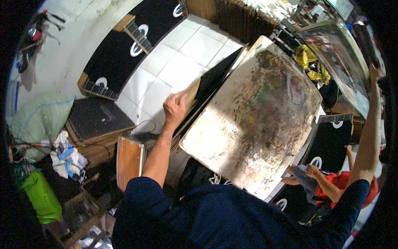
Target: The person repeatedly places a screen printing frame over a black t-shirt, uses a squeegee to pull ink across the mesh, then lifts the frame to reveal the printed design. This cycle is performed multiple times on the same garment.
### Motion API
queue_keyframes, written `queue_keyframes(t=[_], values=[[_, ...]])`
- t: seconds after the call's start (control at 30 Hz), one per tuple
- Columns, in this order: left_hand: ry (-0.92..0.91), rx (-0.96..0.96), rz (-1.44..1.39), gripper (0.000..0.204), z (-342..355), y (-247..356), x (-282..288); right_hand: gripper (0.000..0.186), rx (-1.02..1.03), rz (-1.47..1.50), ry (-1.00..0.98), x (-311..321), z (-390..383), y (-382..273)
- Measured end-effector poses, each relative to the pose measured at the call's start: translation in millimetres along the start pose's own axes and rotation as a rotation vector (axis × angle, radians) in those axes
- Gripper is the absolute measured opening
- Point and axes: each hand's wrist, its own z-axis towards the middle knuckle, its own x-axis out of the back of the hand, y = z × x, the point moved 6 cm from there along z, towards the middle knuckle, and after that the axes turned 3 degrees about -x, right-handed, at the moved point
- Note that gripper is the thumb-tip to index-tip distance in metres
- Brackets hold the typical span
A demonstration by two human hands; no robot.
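My left hand (175, 108) is closed on the edge of a thin brown board (192, 94), beside a paint-stained white worktable (248, 120). Black sheets (219, 74) lie along that side of the table, by the board. My right arm stretches far to the right, where my right hand (374, 71) is at the edge of a raised, tilted framed screen (338, 58) smeared with paint. Its fingers are dark and blurred near the picture's rim, so their grip is hard to make out.
Black panels with white rings lie on the tiled floor (184, 45) at the left, one (137, 45) near the wall. A person in a red shirt (331, 186) works at the right by another black panel (331, 139). Sacks (39, 124) and a wooden box (97, 124) stand left.
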Motion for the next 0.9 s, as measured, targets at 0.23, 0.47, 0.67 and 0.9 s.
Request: queue_keyframes(t=[0.23,0.47,0.67,0.9], values=[[0.058,-0.316,-0.018,0.007,75,168,64,0.055,-0.608,0.030,-0.447,43,-37,-61],[-0.154,-0.797,-0.134,0.033,-65,302,52,0.057,-0.567,0.041,-0.348,70,-34,-102],[-0.699,-0.878,-0.172,0.040,-248,371,-26,0.053,-0.464,0.028,-0.256,66,-32,-104],[-0.108,-0.008,0.182,0.068,-151,81,5,0.055,-0.488,-0.022,-0.291,88,-44,-125]])
